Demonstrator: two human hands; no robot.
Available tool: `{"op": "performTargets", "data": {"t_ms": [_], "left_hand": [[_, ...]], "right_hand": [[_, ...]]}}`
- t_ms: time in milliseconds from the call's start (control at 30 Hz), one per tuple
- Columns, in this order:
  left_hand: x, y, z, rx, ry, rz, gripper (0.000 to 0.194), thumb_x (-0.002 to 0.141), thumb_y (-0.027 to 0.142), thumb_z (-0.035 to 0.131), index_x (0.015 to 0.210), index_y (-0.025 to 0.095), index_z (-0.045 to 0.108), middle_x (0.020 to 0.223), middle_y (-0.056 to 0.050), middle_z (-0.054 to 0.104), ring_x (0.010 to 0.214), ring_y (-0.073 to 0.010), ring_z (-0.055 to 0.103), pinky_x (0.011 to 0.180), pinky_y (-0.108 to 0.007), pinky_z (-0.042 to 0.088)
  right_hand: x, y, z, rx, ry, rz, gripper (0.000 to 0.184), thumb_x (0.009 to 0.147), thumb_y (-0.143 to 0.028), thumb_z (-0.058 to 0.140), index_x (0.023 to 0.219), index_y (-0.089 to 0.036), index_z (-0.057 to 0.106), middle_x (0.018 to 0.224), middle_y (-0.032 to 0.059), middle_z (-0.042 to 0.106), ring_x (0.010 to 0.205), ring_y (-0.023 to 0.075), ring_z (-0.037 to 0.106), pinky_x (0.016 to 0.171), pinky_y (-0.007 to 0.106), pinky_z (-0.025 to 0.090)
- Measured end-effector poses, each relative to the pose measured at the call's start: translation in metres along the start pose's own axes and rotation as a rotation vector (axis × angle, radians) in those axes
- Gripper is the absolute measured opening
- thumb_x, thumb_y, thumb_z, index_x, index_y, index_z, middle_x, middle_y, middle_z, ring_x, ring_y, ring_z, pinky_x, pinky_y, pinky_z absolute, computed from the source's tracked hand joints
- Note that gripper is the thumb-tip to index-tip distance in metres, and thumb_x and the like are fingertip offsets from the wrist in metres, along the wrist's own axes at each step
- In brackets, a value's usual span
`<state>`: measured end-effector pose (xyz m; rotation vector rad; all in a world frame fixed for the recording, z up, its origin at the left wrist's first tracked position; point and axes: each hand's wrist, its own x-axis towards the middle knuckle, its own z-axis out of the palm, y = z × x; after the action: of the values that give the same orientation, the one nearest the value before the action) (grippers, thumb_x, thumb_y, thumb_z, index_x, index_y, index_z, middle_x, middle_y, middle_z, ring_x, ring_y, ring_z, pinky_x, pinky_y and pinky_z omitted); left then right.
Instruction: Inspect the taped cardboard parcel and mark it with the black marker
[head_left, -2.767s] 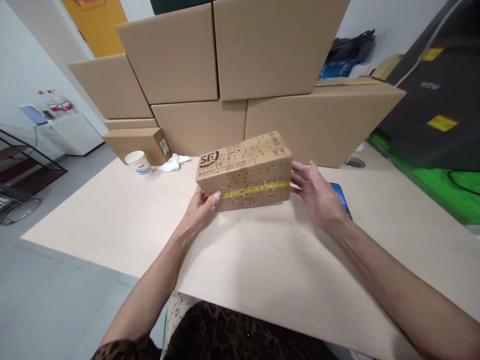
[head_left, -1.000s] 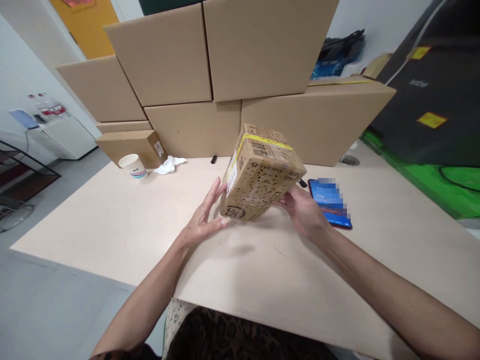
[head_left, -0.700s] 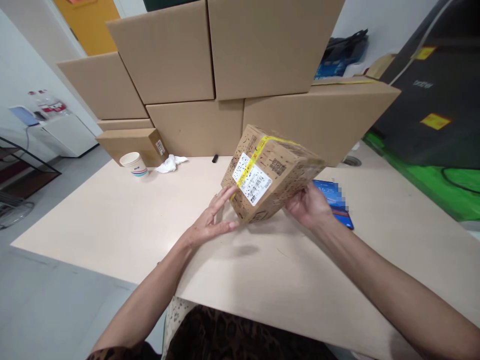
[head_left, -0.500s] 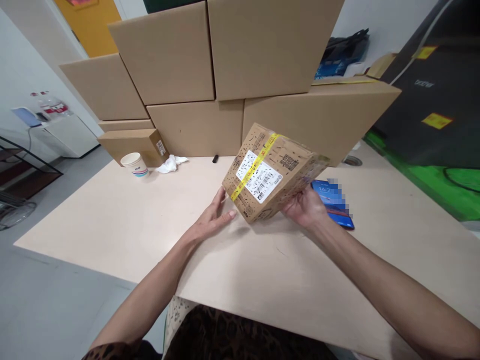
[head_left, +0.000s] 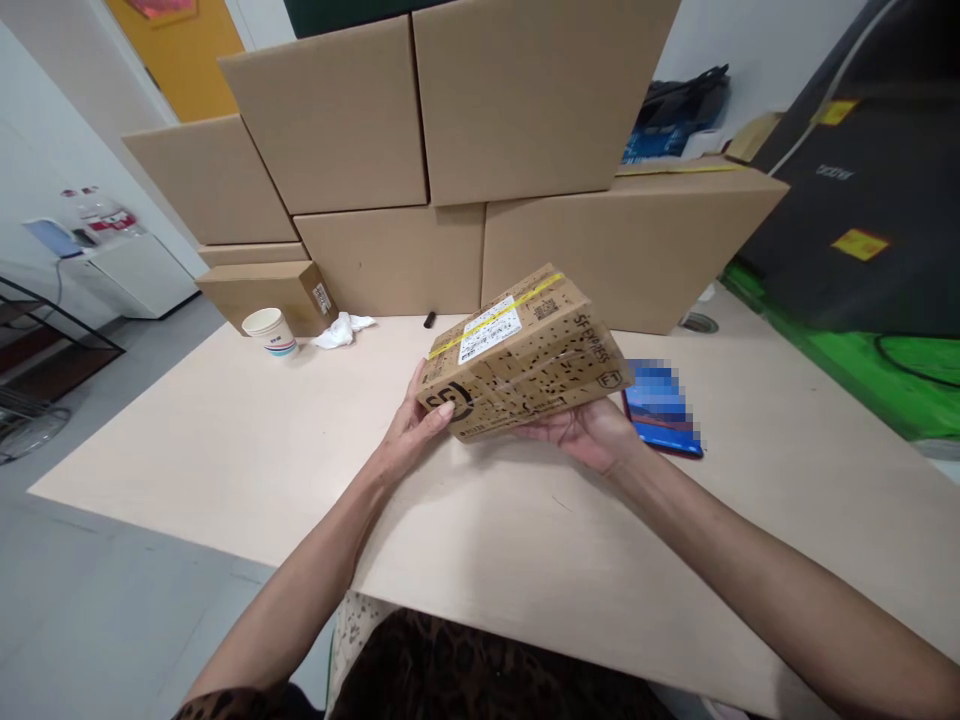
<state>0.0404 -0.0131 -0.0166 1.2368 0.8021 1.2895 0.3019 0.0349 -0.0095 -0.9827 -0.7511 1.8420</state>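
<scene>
A brown cardboard parcel box (head_left: pixel 525 375) is held tilted above the table, with black print, a white shipping label (head_left: pixel 491 328) and a strip of yellow tape across its top. My left hand (head_left: pixel 416 425) grips its left end, the thumb on the near side and the other fingers partly hidden behind it. From beneath, my right hand (head_left: pixel 589 430) supports the right part of the box, palm up, with fingertips hidden under it. A blue-screened phone (head_left: pixel 664 405), partly pixelated, lies on the table just right of my right hand.
Large cardboard boxes (head_left: pixel 525 100) are stacked along the back of the table (head_left: pixel 225 440). At the back left stand a paper cup (head_left: pixel 270 332), a crumpled tissue (head_left: pixel 345 330) and a smaller box (head_left: pixel 255 295). A small black object (head_left: pixel 430 320) lies behind the parcel.
The parcel box has been tipped so that its printed long side now faces me and its label points more upward. My left hand has closed onto its left end; my right hand has shifted slightly left beneath it.
</scene>
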Motion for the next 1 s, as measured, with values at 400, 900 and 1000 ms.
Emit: {"op": "performTargets", "data": {"t_ms": [400,900,1000], "left_hand": [[0.004,-0.001,-0.004,0.077,0.094,-0.017,0.073,0.087,0.055,0.082,0.150,0.029,0.056,0.135,-0.011,0.066,0.113,-0.0250,0.070,0.097,-0.041,0.060],[0.003,0.000,-0.006,0.159,0.045,0.156,0.072,0.091,0.051,0.078,0.156,0.031,0.053,0.143,-0.012,0.060,0.098,-0.0190,0.066,0.093,-0.039,0.057],[0.002,0.006,-0.012,0.284,0.006,0.289,0.064,0.095,0.054,0.071,0.155,0.035,0.056,0.141,-0.010,0.058,0.100,-0.0201,0.061,0.094,-0.040,0.055]], "right_hand": [[-0.022,0.017,-0.015,-0.370,0.106,-0.544,0.086,0.070,-0.036,0.089,0.146,-0.036,0.048,0.148,0.0071,0.063,0.144,0.0314,0.055,0.123,0.056,0.043],[-0.054,-0.013,-0.021,-0.529,0.173,-0.887,0.065,0.078,-0.040,0.091,0.137,-0.039,0.064,0.131,0.0045,0.068,0.107,0.0225,0.070,0.082,0.036,0.065],[-0.065,-0.011,-0.019,-0.514,0.288,-0.835,0.053,0.079,-0.044,0.090,0.128,-0.035,0.072,0.117,0.0042,0.071,0.083,0.0184,0.068,0.072,0.035,0.063]]}}
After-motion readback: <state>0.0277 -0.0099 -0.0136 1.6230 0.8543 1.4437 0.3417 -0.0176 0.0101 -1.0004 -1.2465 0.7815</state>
